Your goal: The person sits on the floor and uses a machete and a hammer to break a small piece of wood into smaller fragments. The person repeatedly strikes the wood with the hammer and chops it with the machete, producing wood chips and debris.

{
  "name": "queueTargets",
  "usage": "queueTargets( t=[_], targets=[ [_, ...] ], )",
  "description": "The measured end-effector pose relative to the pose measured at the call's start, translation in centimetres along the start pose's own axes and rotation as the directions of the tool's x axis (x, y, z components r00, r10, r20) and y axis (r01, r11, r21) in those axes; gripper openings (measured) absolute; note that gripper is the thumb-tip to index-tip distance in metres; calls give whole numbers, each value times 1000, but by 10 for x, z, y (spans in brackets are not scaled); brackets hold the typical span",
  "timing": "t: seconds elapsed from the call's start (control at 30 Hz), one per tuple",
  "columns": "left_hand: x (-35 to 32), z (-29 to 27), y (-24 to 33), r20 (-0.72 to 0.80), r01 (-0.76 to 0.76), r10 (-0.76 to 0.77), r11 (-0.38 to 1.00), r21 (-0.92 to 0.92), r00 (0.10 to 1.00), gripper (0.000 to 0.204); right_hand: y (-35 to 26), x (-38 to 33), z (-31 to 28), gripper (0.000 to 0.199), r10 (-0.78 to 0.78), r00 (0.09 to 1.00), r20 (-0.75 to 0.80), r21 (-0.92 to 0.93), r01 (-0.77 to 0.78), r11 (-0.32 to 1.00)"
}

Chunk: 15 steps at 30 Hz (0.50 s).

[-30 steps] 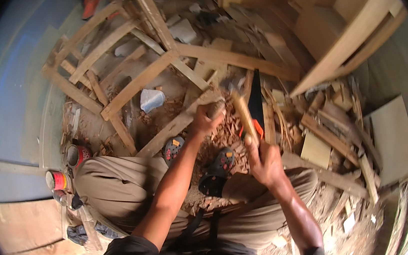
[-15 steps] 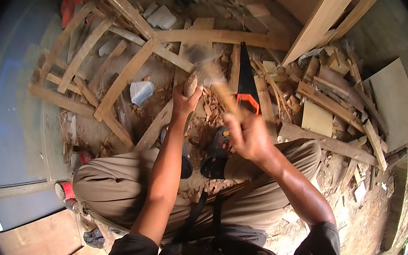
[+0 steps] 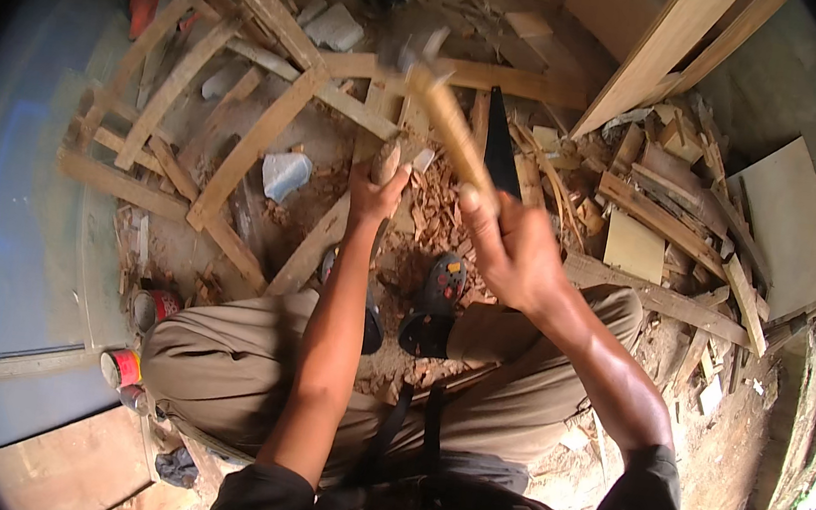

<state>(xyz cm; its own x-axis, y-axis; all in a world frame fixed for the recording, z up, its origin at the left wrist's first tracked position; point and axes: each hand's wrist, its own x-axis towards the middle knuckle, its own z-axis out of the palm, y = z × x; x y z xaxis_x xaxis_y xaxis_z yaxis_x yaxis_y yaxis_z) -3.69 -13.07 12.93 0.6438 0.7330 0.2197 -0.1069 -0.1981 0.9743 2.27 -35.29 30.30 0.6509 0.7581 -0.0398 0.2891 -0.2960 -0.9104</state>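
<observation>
My right hand (image 3: 519, 253) is closed round the light wooden handle of a hammer (image 3: 452, 134). The hammer is raised and tilted, its dark head blurred by motion and pointing away from me. My left hand (image 3: 377, 196) grips a short, rounded wooden handle (image 3: 387, 162) that sticks up from the fist, between the wooden frame and my shoes. What this handle belongs to is mostly hidden by the hand. Just beyond the left fingers lies a small pale piece (image 3: 424, 160). Reddish-brown wood chips (image 3: 433, 213) cover the ground below both hands.
A curved wooden frame (image 3: 249, 151) leans at the left, near a pale blue-white chunk (image 3: 285, 177). Ahead lies a black-bladed saw (image 3: 503, 145). Scrap boards (image 3: 672, 230) pile up at the right. Cans (image 3: 121, 367) stand by my left knee, beside a grey-blue panel (image 3: 22, 241).
My right hand has lifted the hammer, its head moving up and away from the left fist. The left hand keeps its grip. The whole view has shifted slightly.
</observation>
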Motion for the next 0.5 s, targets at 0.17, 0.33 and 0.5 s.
queueTargets(
  t=[0.17, 0.33, 0.5],
  targets=[
    [8, 7, -7, 31, -140, 142, 988, -72, 989, 22, 36, -6, 13, 48, 109, 974, 199, -142, -81, 986],
    [10, -9, 2, 24, -112, 111, 993, 21, 993, 22, -24, -2, 1, 48, 53, 999, 13, 118, -54, 992],
    [6, -2, -7, 110, -142, 147, 989, -48, 983, 17, 53, -1, 22, 47, -50, 987, 155, -201, 81, 976]
  ],
)
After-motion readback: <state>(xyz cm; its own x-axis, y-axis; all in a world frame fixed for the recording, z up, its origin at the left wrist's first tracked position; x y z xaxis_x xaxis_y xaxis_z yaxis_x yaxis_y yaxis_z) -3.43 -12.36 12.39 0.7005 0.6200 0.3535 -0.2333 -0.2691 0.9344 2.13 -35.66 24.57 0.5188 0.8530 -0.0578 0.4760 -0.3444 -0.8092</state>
